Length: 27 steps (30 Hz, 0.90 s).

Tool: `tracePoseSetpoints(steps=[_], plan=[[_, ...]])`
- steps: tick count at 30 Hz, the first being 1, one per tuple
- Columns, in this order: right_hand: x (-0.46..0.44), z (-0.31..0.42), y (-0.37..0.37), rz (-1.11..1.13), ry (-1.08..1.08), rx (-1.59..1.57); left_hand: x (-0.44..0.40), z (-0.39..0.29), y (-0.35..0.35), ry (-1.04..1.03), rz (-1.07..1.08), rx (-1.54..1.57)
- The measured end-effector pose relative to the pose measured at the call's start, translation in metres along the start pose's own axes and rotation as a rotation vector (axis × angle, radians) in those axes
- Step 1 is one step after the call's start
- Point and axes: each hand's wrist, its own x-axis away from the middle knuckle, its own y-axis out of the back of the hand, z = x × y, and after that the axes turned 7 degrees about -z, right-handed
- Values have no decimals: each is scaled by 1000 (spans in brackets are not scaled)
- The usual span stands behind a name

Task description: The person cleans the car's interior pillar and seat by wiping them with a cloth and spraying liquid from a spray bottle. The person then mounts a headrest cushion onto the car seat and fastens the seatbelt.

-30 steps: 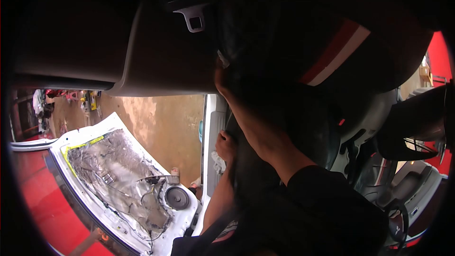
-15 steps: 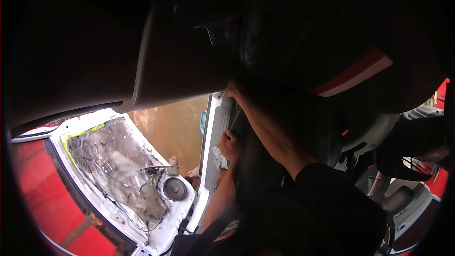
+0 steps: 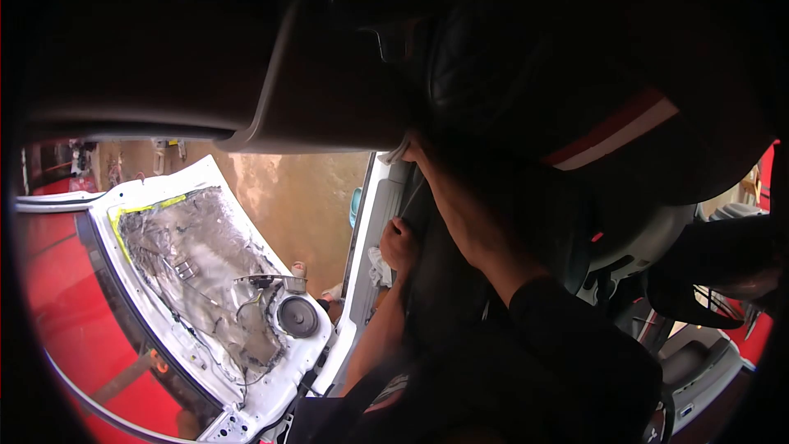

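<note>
My right hand (image 3: 415, 148) reaches up to the lower edge of the dark trim panel (image 3: 345, 123), its fingers closed around a whitish cloth (image 3: 396, 153). Below it, my left hand (image 3: 399, 245) is curled into a fist beside the grey door sill (image 3: 380, 222). A thin pale line runs upward from that fist; I cannot tell whether it is held. A crumpled white cloth or paper (image 3: 380, 267) lies on the sill by my left hand.
To the left, the open car door (image 3: 205, 279) has its inner panel off, showing plastic film, wires and a round speaker (image 3: 297, 316). Beyond the sill is a brown floor (image 3: 320, 197), with part of a person's foot (image 3: 298, 269). Dark seats and trim surround my arms.
The view has shifted, showing more of the background past the door. My right hand and the cloth stay at the panel's lower edge. My left hand remains a fist by the sill.
</note>
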Motion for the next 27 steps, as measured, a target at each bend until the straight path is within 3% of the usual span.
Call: tracePoseSetpoints(steps=[8,14,15,18,21,24,27], plan=[[16,3,-4,23,61,98,4,-6,5,-12,-23,-21],[37,41,-12,83,258,376,7,-10,10,-20,-40,4],[45,42,-13,6,309,446,6,-9,10,-19,-36,3],[125,24,-76,-200,431,595,3,-7,7,-12,-28,6],[210,18,-106,-132,427,486,3,-6,11,6,-21,10],[261,25,-132,-303,581,586,5,-9,17,23,8,33],[296,45,-130,-314,663,711,-2,1,12,-9,47,88]])
